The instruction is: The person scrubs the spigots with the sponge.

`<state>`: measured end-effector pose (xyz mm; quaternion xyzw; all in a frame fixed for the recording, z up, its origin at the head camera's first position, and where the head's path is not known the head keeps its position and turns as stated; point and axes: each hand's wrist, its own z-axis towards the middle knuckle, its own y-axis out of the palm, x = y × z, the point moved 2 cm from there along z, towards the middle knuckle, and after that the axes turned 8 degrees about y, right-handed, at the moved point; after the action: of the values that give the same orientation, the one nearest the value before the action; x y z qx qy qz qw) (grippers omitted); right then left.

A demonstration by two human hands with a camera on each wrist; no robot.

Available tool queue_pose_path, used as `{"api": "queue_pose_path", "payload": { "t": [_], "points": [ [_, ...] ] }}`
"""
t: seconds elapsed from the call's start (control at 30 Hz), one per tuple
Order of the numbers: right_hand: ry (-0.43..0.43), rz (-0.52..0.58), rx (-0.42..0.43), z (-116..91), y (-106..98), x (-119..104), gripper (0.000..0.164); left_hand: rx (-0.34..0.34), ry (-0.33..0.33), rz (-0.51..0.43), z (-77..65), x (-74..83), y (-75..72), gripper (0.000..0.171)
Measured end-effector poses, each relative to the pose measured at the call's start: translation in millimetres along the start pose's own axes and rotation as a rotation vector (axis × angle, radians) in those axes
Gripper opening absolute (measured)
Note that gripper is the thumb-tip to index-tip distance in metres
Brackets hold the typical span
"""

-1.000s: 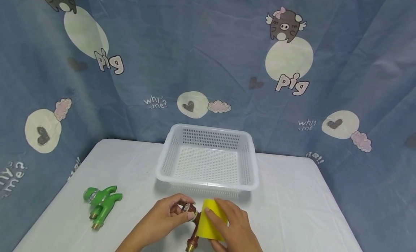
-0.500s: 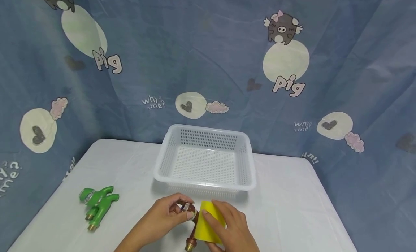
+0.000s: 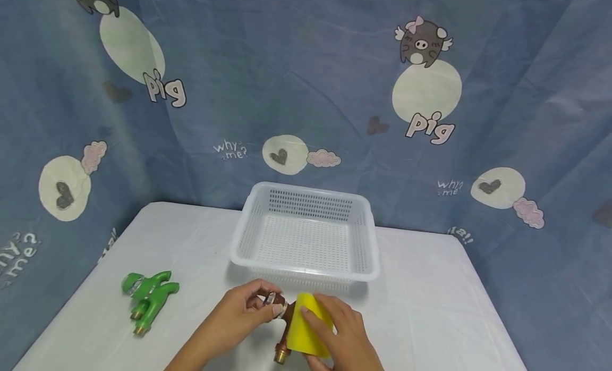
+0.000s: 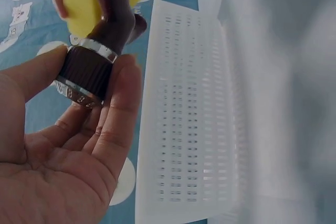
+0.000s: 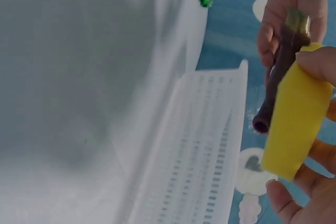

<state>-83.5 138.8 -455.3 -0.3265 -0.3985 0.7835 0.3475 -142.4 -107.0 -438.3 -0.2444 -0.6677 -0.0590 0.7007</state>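
Observation:
My left hand (image 3: 234, 318) pinches the ribbed knob (image 4: 88, 69) of a dark reddish-brown faucet (image 3: 282, 343) between thumb and fingers. The faucet has silver rings by the knob and a brass threaded end. A yellow sponge (image 3: 304, 329) lies against the faucet's body, and my right hand (image 3: 348, 334) grips it with the thumb on one side and fingers on the other. In the right wrist view the sponge (image 5: 296, 121) touches the faucet (image 5: 278, 85) along its length, leaving the hollow spout mouth exposed. The sponge covers part of the faucet in the head view.
A white perforated basket (image 3: 306, 270) stands just beyond my hands, with nothing in it. To the left, a green faucet (image 3: 150, 299) with brass ends lies on the white-covered table (image 3: 425, 296). A blue printed curtain (image 3: 306, 84) hangs behind and at the sides.
The brown faucet has shifted slightly, its knob a little up and left and its brass end a little up. Both hands keep their holds, and the sponge stays against it.

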Motion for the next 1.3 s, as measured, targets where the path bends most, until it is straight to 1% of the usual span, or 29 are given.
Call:
{"api": "queue_pose_path", "payload": {
  "t": [0.1,0.2,0.3,0.37,0.5,0.57,0.67,0.73,0.77,0.83,0.9,1.0,1.07,1.1,1.2,1.23,1.3],
  "points": [
    [-0.02,0.048,0.016,-1.4,-1.3,-2.4,0.068,-0.012,-0.003,-0.01,1.8,4.2,-0.4,0.041],
    [-0.027,0.046,0.031,-1.6,-2.6,-1.6,0.07,-0.024,-0.005,0.002,2.1,6.7,0.5,0.04],
    [0.0,0.023,0.031,-1.0,-4.2,2.2,0.077,-0.018,-0.011,0.026,0.4,7.6,1.4,0.039],
    [0.025,-0.005,0.015,-0.4,-4.4,6.7,0.078,-0.009,-0.017,0.033,0.3,5.5,2.0,0.038],
    [0.072,-0.007,0.016,-0.1,-6.6,10.6,0.08,-0.002,-0.026,0.03,1.7,4.0,2.6,0.04],
    [0.057,0.028,0.033,-0.7,-7.4,8.3,0.075,-0.004,-0.023,0.017,2.5,4.1,2.7,0.041],
    [-0.008,0.075,0.06,-0.6,-6.1,2.6,0.062,-0.012,-0.011,-0.013,3.7,4.5,3.0,0.042],
    [-0.049,0.08,0.055,-0.1,-4.3,1.2,0.056,-0.02,0.0,-0.03,4.6,4.4,3.3,0.043],
    [-0.054,0.072,0.047,0.3,-3.6,1.7,0.055,-0.024,0.004,-0.033,5.0,4.5,3.6,0.043],
    [-0.036,0.046,0.027,0.8,-3.7,4.3,0.057,-0.028,0.011,-0.029,5.1,4.4,4.3,0.041],
    [0.006,0.014,0.014,0.4,-4.9,8.2,0.066,-0.029,0.012,-0.011,4.5,4.3,4.3,0.04],
    [0.052,-0.008,0.021,0.5,-7.8,11.8,0.08,-0.026,-0.001,-0.007,4.1,4.5,4.6,0.04],
    [0.031,0.007,0.035,0.7,-8.0,11.3,0.078,-0.025,-0.009,-0.004,4.2,4.9,4.4,0.041],
    [0.011,0.022,0.038,1.1,-7.6,10.0,0.074,-0.025,-0.012,-0.006,4.6,5.0,4.4,0.043],
    [-0.039,0.056,0.016,1.4,-5.2,6.0,0.064,-0.025,-0.014,0.003,5.0,5.7,4.6,0.045],
    [-0.042,0.055,0.01,1.3,-4.3,5.6,0.063,-0.026,-0.013,0.011,4.9,5.9,4.6,0.044],
    [-0.009,0.043,-0.003,1.0,-3.5,6.5,0.065,-0.027,-0.009,0.019,4.9,5.6,5.1,0.043]
  ]
}}
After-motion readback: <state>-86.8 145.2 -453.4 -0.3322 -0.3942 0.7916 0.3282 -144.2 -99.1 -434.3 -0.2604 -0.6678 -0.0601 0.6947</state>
